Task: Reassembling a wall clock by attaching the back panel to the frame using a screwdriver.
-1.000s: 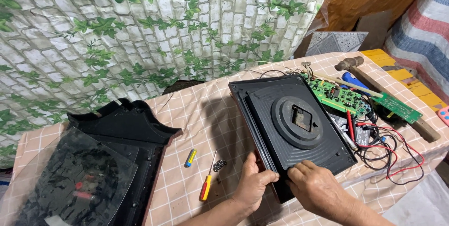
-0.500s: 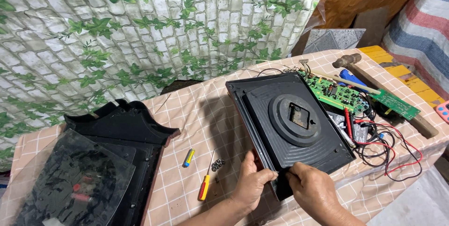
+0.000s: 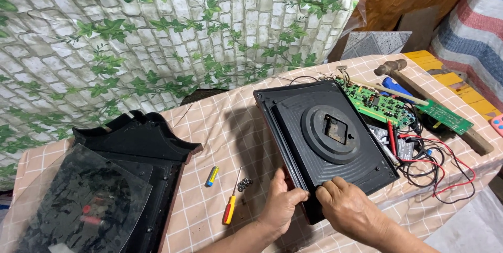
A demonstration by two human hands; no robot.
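A black square plastic panel with a raised round centre and a small square opening lies tilted on the checked tablecloth. My left hand grips its near left edge, thumb on top. My right hand presses on the near corner beside it. Both hands hold the panel's near end slightly off the table.
A red-and-yellow screwdriver, a small blue-and-yellow battery and several small screws lie left of the panel. A black casing with a glass sheet sits at far left. Green circuit boards, red and black wires and a hammer lie at right.
The panel and my hands have stayed almost in place; the view shifts slightly and my right fingers have slid a little along the near edge.
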